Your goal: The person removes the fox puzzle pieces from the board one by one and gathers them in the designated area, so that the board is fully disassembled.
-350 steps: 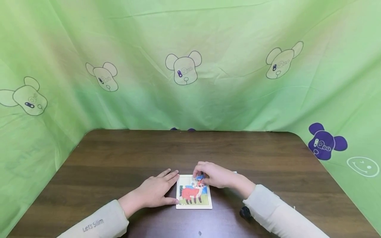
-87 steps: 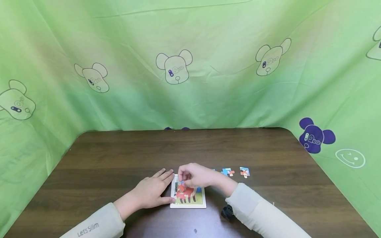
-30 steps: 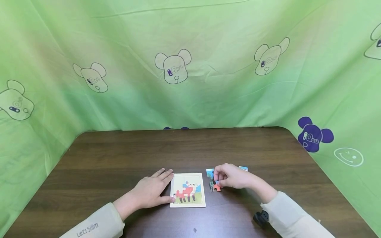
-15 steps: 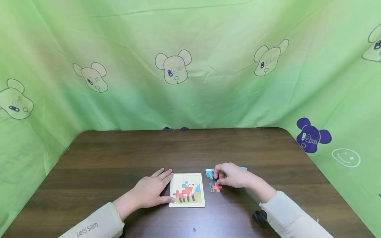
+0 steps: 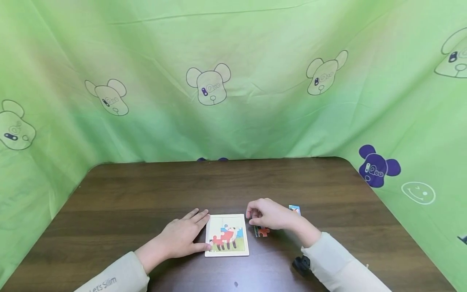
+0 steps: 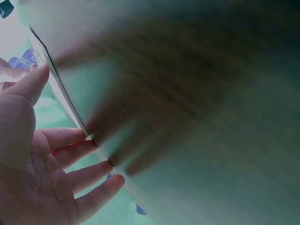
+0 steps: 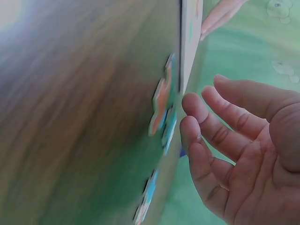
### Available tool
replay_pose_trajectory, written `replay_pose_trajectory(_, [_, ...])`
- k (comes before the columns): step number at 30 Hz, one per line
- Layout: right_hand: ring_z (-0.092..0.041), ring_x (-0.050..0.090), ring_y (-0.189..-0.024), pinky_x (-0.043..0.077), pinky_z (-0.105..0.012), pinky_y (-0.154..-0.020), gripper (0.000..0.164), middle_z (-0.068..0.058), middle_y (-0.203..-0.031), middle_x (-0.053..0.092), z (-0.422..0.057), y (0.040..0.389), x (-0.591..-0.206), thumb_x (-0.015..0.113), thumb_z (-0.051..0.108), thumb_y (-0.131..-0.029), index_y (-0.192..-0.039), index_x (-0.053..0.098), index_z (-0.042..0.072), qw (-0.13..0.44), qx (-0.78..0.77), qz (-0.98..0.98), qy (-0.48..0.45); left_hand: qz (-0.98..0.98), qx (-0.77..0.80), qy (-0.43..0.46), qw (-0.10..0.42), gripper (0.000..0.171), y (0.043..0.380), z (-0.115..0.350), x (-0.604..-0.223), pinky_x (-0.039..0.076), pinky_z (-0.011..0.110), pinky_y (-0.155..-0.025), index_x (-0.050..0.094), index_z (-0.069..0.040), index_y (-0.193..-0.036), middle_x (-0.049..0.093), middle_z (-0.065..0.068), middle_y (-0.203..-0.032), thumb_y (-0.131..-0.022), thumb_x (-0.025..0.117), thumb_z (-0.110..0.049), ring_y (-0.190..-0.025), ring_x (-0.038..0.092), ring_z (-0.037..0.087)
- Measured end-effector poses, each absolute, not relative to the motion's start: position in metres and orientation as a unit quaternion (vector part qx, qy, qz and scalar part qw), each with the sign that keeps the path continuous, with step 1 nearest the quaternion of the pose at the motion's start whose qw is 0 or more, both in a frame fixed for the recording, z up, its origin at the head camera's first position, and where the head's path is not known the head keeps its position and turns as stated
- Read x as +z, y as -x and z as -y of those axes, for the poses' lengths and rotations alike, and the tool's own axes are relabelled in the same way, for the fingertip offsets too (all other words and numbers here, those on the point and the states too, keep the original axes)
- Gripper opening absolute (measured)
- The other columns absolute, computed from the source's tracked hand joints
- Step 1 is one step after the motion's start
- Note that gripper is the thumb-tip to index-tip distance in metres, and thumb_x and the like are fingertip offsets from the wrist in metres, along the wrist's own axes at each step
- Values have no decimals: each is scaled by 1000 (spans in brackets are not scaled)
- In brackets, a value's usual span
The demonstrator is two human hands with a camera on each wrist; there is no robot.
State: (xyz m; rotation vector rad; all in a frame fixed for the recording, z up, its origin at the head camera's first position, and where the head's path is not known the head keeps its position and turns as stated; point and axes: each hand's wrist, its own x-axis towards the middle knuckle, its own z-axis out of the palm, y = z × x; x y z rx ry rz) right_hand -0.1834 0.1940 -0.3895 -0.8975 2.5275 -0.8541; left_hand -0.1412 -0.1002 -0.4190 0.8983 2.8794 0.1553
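A small square jigsaw puzzle tray (image 5: 246,245) with a pale rim lies on the table. A partly filled picture of a red animal shows in it, with bare board along its top and upper left. My left hand (image 5: 180,236) lies flat at the tray's left edge, thumb and fingers spread and touching it. My right hand (image 5: 269,214) hovers past the tray's upper right corner. Its fingers curl loosely, with nothing between them in the right wrist view. Just below it is a red jigsaw piece (image 5: 263,232). A blue jigsaw piece (image 5: 294,209) lies beyond the wrist.
More loose pieces, such as a blue-edged jigsaw piece (image 7: 170,131), stand out edge-on in the right wrist view. The brown wooden table (image 5: 153,190) runs back to a green printed curtain (image 5: 255,121). A black object (image 5: 301,265) sits at the right wrist.
Several pieces have come out of the tray and lie to its right. My right hand went from the tray to those pieces, then slightly back left. The left hand stays at the tray edge.
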Motion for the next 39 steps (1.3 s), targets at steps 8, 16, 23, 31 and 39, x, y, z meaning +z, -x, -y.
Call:
replay_pose_trajectory(8, [1, 47, -63, 44, -18, -64, 5, 8, -70, 56, -171, 185, -391, 66, 4, -86, -90, 67, 4, 146, -274, -882, 353, -952, 54, -294, 62, 85, 141, 100, -420, 52, 55, -94, 46, -8, -148, 42, 7, -157, -87, 62, -64, -145, 40, 32])
replay_pose_trajectory(16, [-1, 47, -64, 42, -18, -63, 6, 8, -70, 56, -150, 185, -394, 70, 5, -86, -92, 69, 6, 167, -259, -878, 366, -953, 53, -292, 60, 85, 141, 99, -421, 51, 56, -94, 47, -7, -148, 43, 7, -157, -86, 63, -64, -144, 41, 33])
replay_pose_trajectory(23, [0, 45, -62, 40, -17, -61, 6, 8, -67, 53, -141, 184, -397, 70, 4, -87, -91, 68, 8, 177, -254, -874, 374, -953, 53, -291, 62, 85, 141, 99, -421, 51, 56, -94, 46, -7, -148, 43, 7, -157, -87, 63, -64, -144, 41, 33])
replay_pose_trajectory(31, [1, 44, -60, 39, -17, -59, 20, 9, -67, 51, -139, 182, -401, 71, -1, -81, -100, 67, 7, 177, -249, -877, 372, -952, 56, -292, 65, 85, 140, 98, -421, 52, 56, -93, 47, -7, -148, 43, 7, -157, -86, 63, -64, -144, 41, 33])
replay_pose_trajectory(39, [2, 43, -59, 39, -18, -60, 22, 10, -67, 49, -138, 183, -403, 72, -2, -79, -97, 66, 8, 171, -241, -881, 370, -952, 51, -298, 55, 84, 142, 99, -422, 52, 55, -93, 47, -7, -147, 44, 8, -156, -87, 63, -63, -144, 42, 34])
